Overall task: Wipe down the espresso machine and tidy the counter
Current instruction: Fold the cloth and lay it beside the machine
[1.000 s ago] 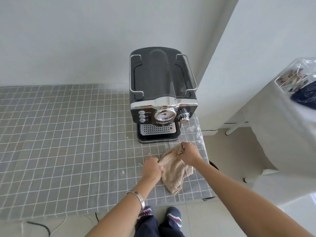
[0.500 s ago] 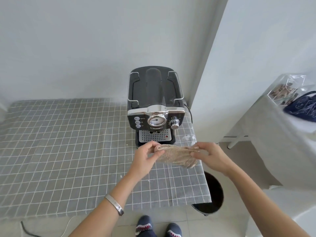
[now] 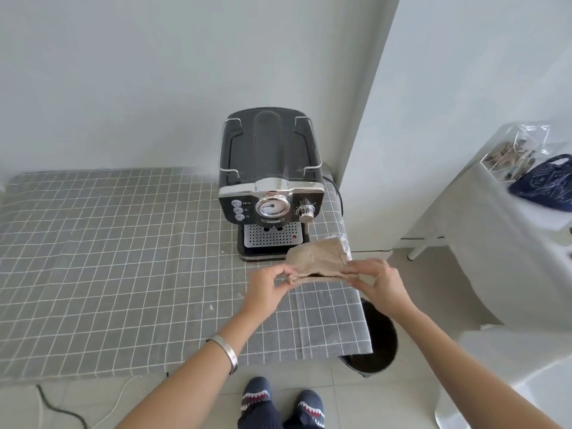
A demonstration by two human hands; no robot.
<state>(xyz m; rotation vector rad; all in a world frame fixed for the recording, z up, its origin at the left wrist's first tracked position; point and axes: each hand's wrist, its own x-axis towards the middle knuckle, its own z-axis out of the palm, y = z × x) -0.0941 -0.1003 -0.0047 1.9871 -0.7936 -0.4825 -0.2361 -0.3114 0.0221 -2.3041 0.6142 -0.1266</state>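
A black and chrome espresso machine (image 3: 270, 181) stands at the back right of the counter, against the wall. In front of its drip tray I hold a beige cloth (image 3: 318, 258) above the counter, stretched between both hands. My left hand (image 3: 268, 286) pinches the cloth's left edge. My right hand (image 3: 376, 281) grips its right edge. The cloth is folded over and hides the tray's front right corner.
The counter wears a grey checked tablecloth (image 3: 108, 258) with small crumbs on it. A dark bin (image 3: 376, 339) stands on the floor below the counter's right end. A white-covered table (image 3: 495, 243) with a clear box and a navy bag (image 3: 544, 184) is at the right.
Both hands have lifted the cloth off the counter and spread it out between them, in front of the machine. The view has tilted up and back.
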